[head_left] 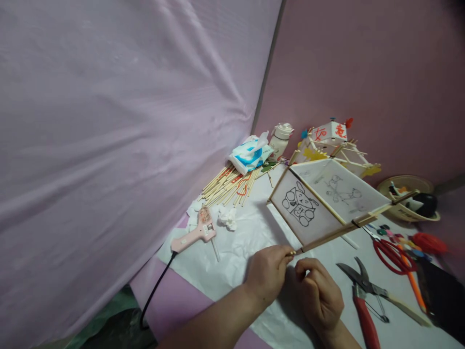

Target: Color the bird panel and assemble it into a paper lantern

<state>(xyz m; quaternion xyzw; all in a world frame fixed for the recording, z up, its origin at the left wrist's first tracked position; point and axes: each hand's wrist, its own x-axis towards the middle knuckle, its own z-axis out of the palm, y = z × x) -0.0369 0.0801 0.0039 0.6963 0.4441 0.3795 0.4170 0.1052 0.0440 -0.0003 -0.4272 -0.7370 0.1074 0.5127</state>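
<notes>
A paper lantern [301, 206] with a frame of wooden sticks stands tilted before me, with line drawings on its white sides. My left hand [267, 274] is closed, its fingertips pinching the near lower corner of the lantern's stick frame. Just to the right, my right hand [319, 293] is curled closed below the same corner, apart from the paper. Whatever its fingers hold, if anything, is hidden. Red-handled pruning shears [363, 286] lie open on the white sheet [259, 242] beside my right hand.
To the left lies a pink glue gun [196, 232] with its black cord, near crumpled tissue [227, 218]. Behind are wooden sticks [225, 186], a wipes pack [250, 152], a bottle [281, 138] and another lantern [330, 133]. Red scissors [394, 257] and a basket [405, 211] sit right.
</notes>
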